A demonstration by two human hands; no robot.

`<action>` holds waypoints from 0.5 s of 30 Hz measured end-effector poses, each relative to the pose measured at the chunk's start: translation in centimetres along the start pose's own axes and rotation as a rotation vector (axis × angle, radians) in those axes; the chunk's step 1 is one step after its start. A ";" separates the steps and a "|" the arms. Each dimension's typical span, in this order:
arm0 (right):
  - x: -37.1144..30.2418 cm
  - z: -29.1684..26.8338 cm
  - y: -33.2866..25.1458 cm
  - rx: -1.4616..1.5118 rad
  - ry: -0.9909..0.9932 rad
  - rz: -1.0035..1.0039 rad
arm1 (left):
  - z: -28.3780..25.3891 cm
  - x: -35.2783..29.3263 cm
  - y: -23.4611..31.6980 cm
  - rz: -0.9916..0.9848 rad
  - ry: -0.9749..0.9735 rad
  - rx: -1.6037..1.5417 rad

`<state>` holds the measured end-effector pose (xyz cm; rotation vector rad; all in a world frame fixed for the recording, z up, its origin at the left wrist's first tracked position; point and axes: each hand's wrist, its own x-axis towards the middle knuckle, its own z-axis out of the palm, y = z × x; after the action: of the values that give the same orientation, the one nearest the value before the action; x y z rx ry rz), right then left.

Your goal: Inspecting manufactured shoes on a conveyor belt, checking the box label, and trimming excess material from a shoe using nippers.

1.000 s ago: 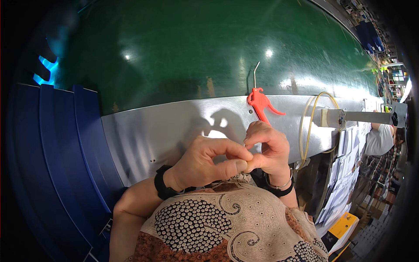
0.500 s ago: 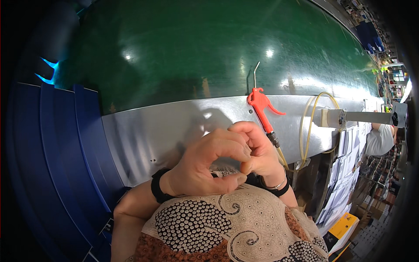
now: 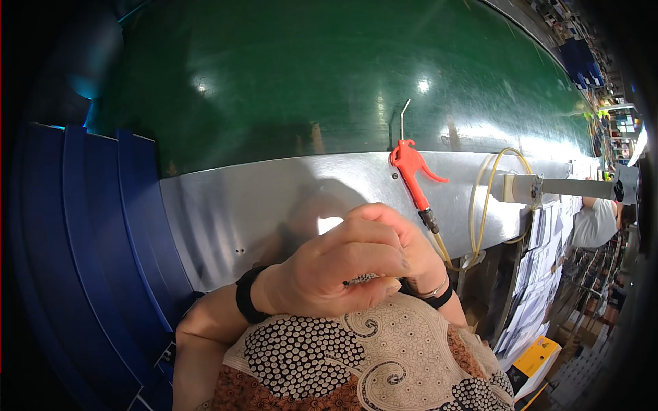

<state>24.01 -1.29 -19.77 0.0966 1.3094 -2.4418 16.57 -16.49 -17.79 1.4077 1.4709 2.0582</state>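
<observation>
While the two hands are clasped together close to the chest, a small dark beaded piece [image 3: 360, 279] is pinched between them, just above the patterned garment [image 3: 356, 356]. The left hand [image 3: 329, 270] is curled over the top and closed on the piece; the right hand [image 3: 418, 257] lies mostly hidden behind it, so whether its fingers are clenched or loose cannot be told. The work is probably best done with the piece kept at the fingertips and both wrists held steady (the black wristband [image 3: 245, 296] and the bracelet [image 3: 435, 293] sit near enough to snag it). A slow, light pinch would be advised, since so little of the piece shows. Beyond the hands, a red air gun [image 3: 411, 164] with its yellowish hose [image 3: 480, 205] hangs on the steel counter [image 3: 226, 212] edge, below the green belt [image 3: 308, 68].
</observation>
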 end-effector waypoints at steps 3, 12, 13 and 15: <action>-0.3 -0.1 -0.7 -0.055 0.058 -0.015 | -0.2 -0.2 0.3 -0.090 -0.015 -0.020; 0.0 -0.4 -1.0 -0.115 0.057 -0.093 | -0.4 -0.2 0.3 -0.034 0.013 0.069; 0.0 -0.4 -1.1 -0.122 0.072 -0.074 | -0.5 -0.1 0.4 -0.042 0.006 0.087; 0.0 -0.5 -1.2 -0.128 0.072 -0.078 | -0.6 0.0 0.4 -0.050 0.001 0.106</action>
<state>23.52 -0.28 -19.07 0.1032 1.5246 -2.4308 16.22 -16.99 -17.45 1.3926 1.6208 1.9778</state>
